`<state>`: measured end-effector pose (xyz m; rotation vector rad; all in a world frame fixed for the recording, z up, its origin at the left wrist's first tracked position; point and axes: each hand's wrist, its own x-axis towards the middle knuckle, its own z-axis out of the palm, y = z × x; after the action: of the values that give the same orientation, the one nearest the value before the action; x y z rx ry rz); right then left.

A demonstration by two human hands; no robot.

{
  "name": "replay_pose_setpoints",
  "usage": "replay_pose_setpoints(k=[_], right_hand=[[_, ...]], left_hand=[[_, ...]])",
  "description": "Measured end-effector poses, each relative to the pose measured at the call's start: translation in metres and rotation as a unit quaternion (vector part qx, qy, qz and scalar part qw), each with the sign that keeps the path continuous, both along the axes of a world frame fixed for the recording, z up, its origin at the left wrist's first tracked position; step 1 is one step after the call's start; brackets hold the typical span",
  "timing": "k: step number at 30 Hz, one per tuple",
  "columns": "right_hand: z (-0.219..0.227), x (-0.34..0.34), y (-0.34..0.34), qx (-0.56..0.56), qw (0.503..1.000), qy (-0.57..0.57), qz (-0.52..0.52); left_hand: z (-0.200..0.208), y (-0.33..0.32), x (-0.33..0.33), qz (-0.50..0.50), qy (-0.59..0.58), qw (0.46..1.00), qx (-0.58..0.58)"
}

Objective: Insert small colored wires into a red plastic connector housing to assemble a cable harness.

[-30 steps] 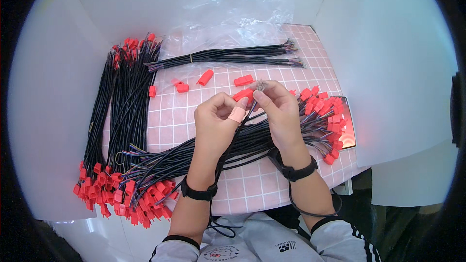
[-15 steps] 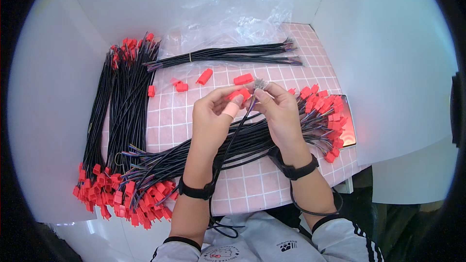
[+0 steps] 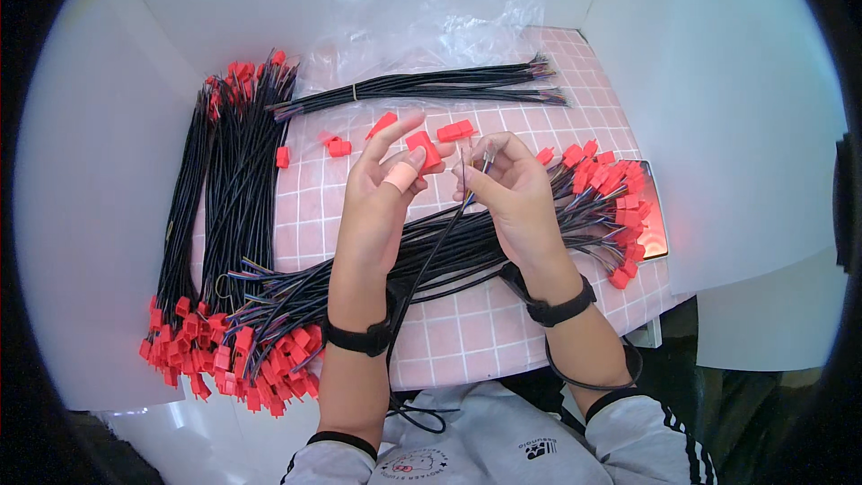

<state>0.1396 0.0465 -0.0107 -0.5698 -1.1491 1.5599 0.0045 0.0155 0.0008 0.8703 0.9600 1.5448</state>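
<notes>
In my left hand [image 3: 386, 166] is a small red plastic piece [image 3: 423, 151], pinched between the thumb and curled fingers while the index finger points up and away. A tan bandage [image 3: 400, 177] wraps that thumb. My right hand [image 3: 507, 184] is closed on the fanned-out thin wires at the end of a black cable [image 3: 431, 251]. The cable hangs from those fingers toward my lap. The red piece and the wire ends are apart. Below both hands lies a thick bundle of black cables [image 3: 449, 247], with red pieces on wires at its right end.
More black cable bundles [image 3: 238, 189] with red ends stand at the left. A banded cable bundle [image 3: 422, 88] rests on clear plastic film [image 3: 431, 18] at the back. Loose red pieces [image 3: 456, 130] lie nearby. A lit flat device [image 3: 655, 216] sits at right; white panels [image 3: 745, 126] surround the table.
My hands have moved apart slightly. The left index finger has lifted off and the red piece has turned. The wires, bunched at the right fingertips before, now spread out.
</notes>
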Motion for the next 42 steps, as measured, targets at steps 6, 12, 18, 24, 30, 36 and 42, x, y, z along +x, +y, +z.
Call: replay_pose_setpoints(k=[6, 12, 18, 24, 30, 36, 42], right_hand=[[0.0, -0.004, -0.004, 0.002, 1.0, 0.009, -0.009], [-0.004, -0.007, -0.008, 0.053, 0.994, -0.056, -0.08], [-0.004, -0.009, -0.013, 0.112, 0.984, -0.076, -0.118], [-0.005, -0.008, -0.012, 0.124, 0.986, -0.007, -0.111], [-0.009, -0.01, -0.01, 0.149, 0.981, -0.021, -0.122], [-0.008, -0.01, -0.009, 0.164, 0.974, -0.045, -0.148], [-0.012, -0.01, -0.008, 0.175, 0.963, -0.076, -0.188]], left_hand=[[0.001, -0.001, 0.002, -0.031, -0.025, 0.999, 0.0], [0.0, -0.002, 0.002, -0.007, -0.086, 0.996, 0.003], [0.0, -0.001, 0.002, -0.015, -0.02, 1.0, -0.001], [0.0, -0.002, 0.004, 0.004, 0.011, 1.0, 0.019], [-0.004, -0.002, 0.001, -0.018, -0.031, 0.999, 0.038], [-0.006, -0.002, -0.001, -0.06, -0.061, 0.996, 0.038], [-0.004, -0.002, 0.002, -0.068, -0.077, 0.995, 0.012]])
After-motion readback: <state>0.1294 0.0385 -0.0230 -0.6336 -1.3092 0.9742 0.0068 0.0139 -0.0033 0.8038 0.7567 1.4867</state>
